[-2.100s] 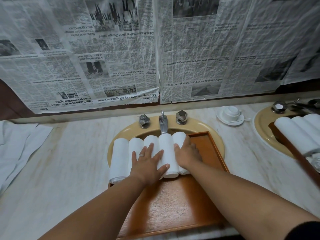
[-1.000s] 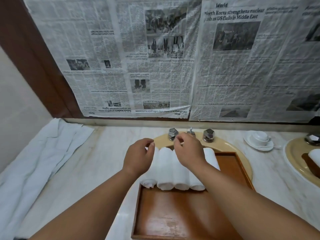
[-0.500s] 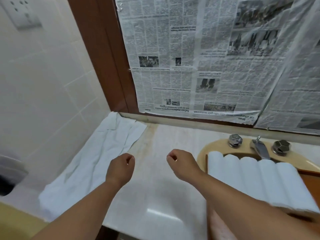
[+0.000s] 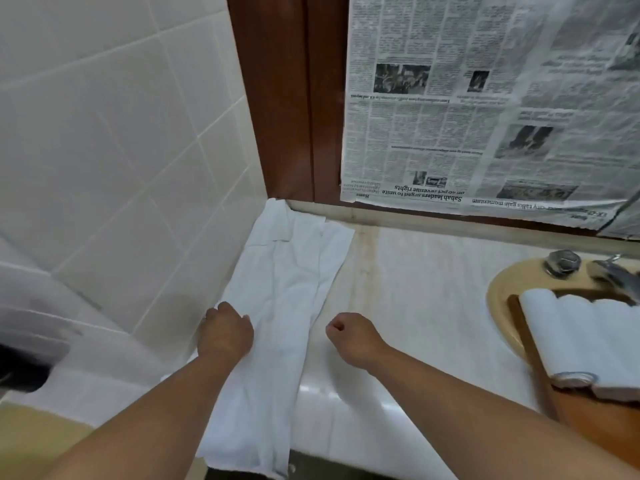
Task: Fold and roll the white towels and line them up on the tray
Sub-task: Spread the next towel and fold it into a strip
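Left hand [image 4: 225,332]: on left edge of flat towel [image 4: 287,306], fingers bent, grasp unclear.
Right hand [image 4: 349,337]: empty fist over counter [image 4: 433,289].
Tray [image 4: 530,344]: rolled towels [image 4: 588,334] aligned.

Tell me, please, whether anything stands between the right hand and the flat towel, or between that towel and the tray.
Nothing visible does. The right hand is just right of the flat towel, with no object between them, and only bare counter lies between that towel and the tray.
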